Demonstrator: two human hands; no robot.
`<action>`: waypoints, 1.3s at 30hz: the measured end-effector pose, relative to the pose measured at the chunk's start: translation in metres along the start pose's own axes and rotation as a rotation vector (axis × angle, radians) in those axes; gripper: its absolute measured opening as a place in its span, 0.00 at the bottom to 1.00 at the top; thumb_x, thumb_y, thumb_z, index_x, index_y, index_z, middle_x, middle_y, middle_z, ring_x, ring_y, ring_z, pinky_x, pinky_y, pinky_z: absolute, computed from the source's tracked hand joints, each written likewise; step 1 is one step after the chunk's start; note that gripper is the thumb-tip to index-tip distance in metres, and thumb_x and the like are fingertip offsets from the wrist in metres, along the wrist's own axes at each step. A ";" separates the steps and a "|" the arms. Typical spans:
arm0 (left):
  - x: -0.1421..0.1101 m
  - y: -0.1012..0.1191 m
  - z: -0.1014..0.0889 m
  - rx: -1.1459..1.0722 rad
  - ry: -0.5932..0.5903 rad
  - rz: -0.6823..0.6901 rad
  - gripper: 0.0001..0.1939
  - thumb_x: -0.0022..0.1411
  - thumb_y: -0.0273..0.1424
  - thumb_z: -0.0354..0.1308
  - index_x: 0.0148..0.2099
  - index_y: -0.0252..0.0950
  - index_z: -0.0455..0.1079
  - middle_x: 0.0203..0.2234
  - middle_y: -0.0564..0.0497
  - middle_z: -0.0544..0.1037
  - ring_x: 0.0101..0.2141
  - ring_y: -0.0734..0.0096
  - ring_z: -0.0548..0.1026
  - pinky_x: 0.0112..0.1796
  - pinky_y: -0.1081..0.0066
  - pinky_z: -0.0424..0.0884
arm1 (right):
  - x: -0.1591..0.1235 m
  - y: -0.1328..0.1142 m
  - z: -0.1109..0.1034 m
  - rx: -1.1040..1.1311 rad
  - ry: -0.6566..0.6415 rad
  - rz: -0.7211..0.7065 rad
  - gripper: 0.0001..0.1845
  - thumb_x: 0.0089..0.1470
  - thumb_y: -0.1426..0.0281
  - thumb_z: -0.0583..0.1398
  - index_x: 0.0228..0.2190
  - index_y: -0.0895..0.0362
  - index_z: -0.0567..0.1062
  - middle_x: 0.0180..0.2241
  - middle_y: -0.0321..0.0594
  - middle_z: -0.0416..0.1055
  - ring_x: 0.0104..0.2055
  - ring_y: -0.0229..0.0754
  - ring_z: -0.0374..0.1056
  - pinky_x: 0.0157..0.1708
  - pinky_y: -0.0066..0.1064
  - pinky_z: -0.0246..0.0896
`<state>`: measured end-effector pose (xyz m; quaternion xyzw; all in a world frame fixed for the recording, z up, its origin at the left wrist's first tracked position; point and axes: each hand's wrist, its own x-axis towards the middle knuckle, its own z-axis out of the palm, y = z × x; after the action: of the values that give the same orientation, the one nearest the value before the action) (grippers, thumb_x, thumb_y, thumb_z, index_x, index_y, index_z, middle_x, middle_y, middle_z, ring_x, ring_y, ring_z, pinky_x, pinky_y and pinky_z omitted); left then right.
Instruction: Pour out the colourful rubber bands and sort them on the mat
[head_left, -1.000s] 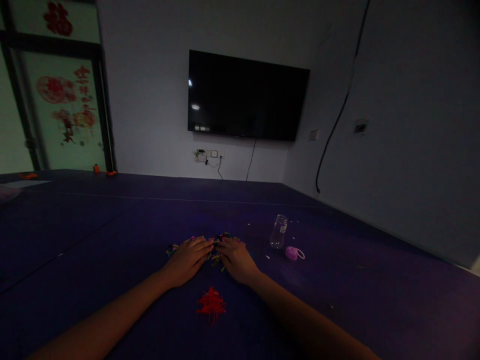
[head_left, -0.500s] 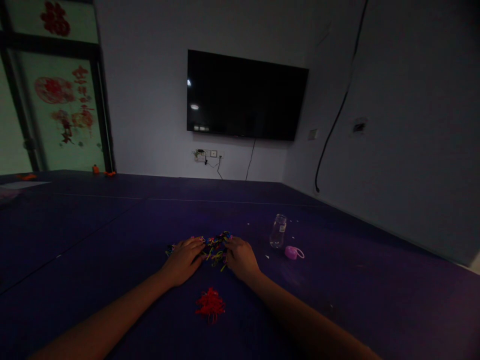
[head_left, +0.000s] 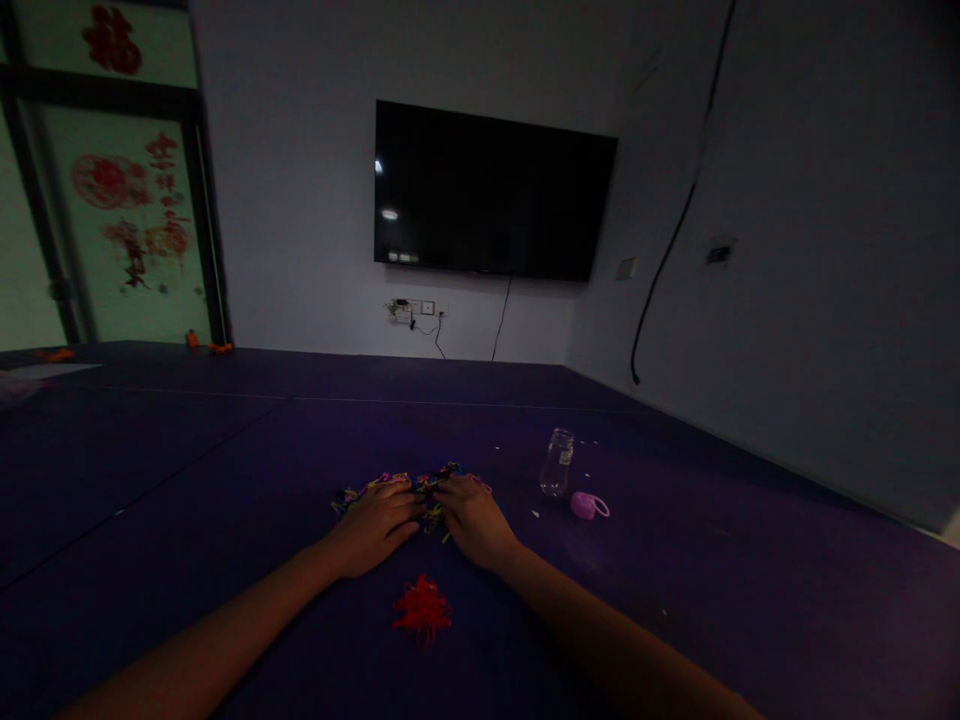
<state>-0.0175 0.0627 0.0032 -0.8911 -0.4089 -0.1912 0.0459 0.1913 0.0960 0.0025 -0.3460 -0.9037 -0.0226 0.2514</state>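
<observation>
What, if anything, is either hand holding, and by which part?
Can't tell: the left hand and right hand lie over the multicoloured pile, hiding any grip.

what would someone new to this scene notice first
Probably the bright red tangle, which stands out on the dark purple surface closest to the camera, between the forearms. Just beyond it, the left hand and right hand lie over a multicoloured heap of thin strands. Higher up, the big black screen dominates the far wall.
</observation>
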 end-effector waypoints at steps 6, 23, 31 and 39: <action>0.000 0.001 0.002 0.030 0.087 -0.082 0.15 0.66 0.34 0.46 0.51 0.40 0.69 0.48 0.48 0.74 0.55 0.60 0.64 0.54 0.56 0.58 | 0.000 0.003 0.003 -0.035 -0.048 0.017 0.19 0.55 0.77 0.51 0.47 0.58 0.73 0.53 0.46 0.66 0.58 0.46 0.57 0.56 0.40 0.51; -0.001 -0.006 0.008 0.047 0.105 -0.083 0.19 0.67 0.36 0.44 0.57 0.41 0.64 0.56 0.48 0.68 0.57 0.62 0.61 0.56 0.56 0.56 | -0.003 0.002 0.003 -0.006 -0.117 -0.039 0.25 0.62 0.62 0.48 0.58 0.56 0.60 0.61 0.45 0.55 0.64 0.49 0.45 0.59 0.46 0.44; -0.001 -0.005 0.008 0.047 0.055 -0.081 0.19 0.67 0.36 0.45 0.58 0.42 0.63 0.56 0.50 0.67 0.58 0.60 0.60 0.56 0.55 0.55 | -0.004 0.003 0.005 0.017 -0.209 -0.050 0.29 0.62 0.56 0.45 0.60 0.56 0.57 0.61 0.45 0.55 0.65 0.52 0.39 0.61 0.51 0.35; -0.001 -0.006 0.009 0.029 0.040 -0.083 0.22 0.66 0.34 0.47 0.61 0.42 0.58 0.58 0.50 0.65 0.59 0.61 0.58 0.56 0.56 0.55 | -0.002 -0.001 -0.006 0.111 -0.182 -0.194 0.23 0.63 0.63 0.47 0.56 0.53 0.63 0.58 0.42 0.60 0.63 0.47 0.47 0.60 0.46 0.40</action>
<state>-0.0198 0.0679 -0.0056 -0.8686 -0.4472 -0.2051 0.0589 0.1947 0.0926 0.0069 -0.2432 -0.9518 0.0349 0.1838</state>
